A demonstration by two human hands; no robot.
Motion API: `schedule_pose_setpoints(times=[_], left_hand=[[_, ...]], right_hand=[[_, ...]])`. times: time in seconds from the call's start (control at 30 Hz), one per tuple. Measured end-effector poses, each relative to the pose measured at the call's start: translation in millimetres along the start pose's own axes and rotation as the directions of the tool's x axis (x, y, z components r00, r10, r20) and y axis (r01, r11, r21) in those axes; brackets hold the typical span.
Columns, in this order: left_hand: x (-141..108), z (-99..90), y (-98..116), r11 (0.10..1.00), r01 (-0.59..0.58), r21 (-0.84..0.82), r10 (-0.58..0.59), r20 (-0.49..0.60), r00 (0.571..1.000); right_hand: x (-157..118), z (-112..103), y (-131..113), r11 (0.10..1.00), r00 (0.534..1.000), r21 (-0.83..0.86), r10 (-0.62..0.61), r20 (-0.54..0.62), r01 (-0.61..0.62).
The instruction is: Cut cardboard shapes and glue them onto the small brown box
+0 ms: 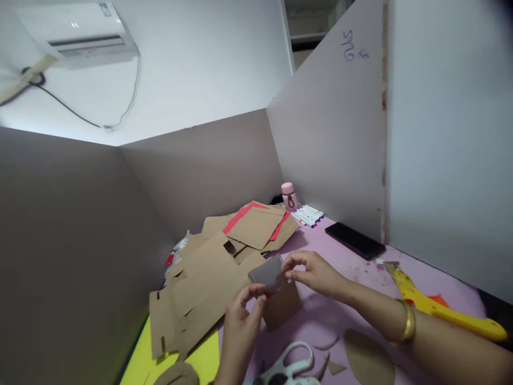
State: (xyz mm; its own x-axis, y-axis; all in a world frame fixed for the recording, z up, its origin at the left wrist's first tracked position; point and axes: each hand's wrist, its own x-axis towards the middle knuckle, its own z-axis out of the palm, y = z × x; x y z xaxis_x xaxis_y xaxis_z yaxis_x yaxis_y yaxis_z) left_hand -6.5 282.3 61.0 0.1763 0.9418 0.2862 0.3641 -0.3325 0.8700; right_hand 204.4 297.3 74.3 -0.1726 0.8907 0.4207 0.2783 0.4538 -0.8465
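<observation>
Clock centre is the held work; 12 o'clock points away from me. At 6 o'clock, I have white-handled scissors (289, 369), partly cropped; at 4 o'clock, a rounded cardboard cutout (368, 355). My left hand (243, 315) pinches the near-left edge of the small cardboard piece (284, 309), tilted at centre, grey face (265, 274) uppermost. My right hand (315, 272) pinches its right edge, thumb against finger. I judge the step in hand to be two-handed alignment; the next move calls for light, even fingertip pressure. Beyond: yellow glue gun (441, 310), 3 o'clock; cardboard sheets (208, 283), 10 o'clock; black smartphone (355, 240), 2 o'clock; pink bottle (289, 199), 12 o'clock.
</observation>
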Motion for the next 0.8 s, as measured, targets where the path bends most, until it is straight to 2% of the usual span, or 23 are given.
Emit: schedule_pose_setpoints(times=[0.07, 0.13, 0.2, 0.27, 0.37, 0.47, 0.6, 0.7, 0.8], left_hand=[[-6, -1.4, 4, 0.998, -0.023, -0.065, 0.014, -0.146, 0.989], [-14, 1.3, 8, 0.992, -0.059, -0.110, 0.026, -0.279, 0.960], [-24, 11.9, 11, 0.992, -0.056, -0.113, 0.031, -0.214, 0.976], [-31, 30.9, 9, 0.994, -0.027, -0.108, 0.023, -0.036, 0.999], [-35, 66.5, -1, 0.987, 0.060, -0.148, -0.040, 0.138, 0.990], [-29, 94.8, -13, 0.978, 0.123, -0.167, -0.088, 0.199, 0.976], [-18, 111.9, -21, 0.978, 0.163, -0.127, -0.126, 0.253, 0.959], [-14, 116.5, -21, 0.985, 0.159, -0.060, -0.139, 0.258, 0.956], [-12, 117.9, -19, 0.990, 0.135, 0.037, -0.140, 0.264, 0.954]], right_hand=[[-3, -9, 0, 0.998, 0.996, 0.049, 0.032, -0.089, -0.028], [-10, -24, 4, 0.995, 0.988, 0.067, 0.083, -0.132, -0.075], [-24, -42, 14, 0.986, 0.982, 0.046, 0.164, -0.094, -0.160], [-41, -56, 29, 0.962, 0.962, -0.015, 0.274, -0.017, -0.274], [-68, -65, 53, 0.905, 0.912, -0.141, 0.409, 0.025, -0.402], [-83, -64, 70, 0.868, 0.897, -0.252, 0.442, 0.001, -0.427], [-86, -66, 74, 0.847, 0.915, -0.362, 0.399, -0.055, -0.390], [-89, -81, 70, 0.827, 0.933, -0.434, 0.338, -0.126, -0.358], [-106, -107, 62, 0.786, 0.927, -0.492, 0.316, -0.203, -0.376]])
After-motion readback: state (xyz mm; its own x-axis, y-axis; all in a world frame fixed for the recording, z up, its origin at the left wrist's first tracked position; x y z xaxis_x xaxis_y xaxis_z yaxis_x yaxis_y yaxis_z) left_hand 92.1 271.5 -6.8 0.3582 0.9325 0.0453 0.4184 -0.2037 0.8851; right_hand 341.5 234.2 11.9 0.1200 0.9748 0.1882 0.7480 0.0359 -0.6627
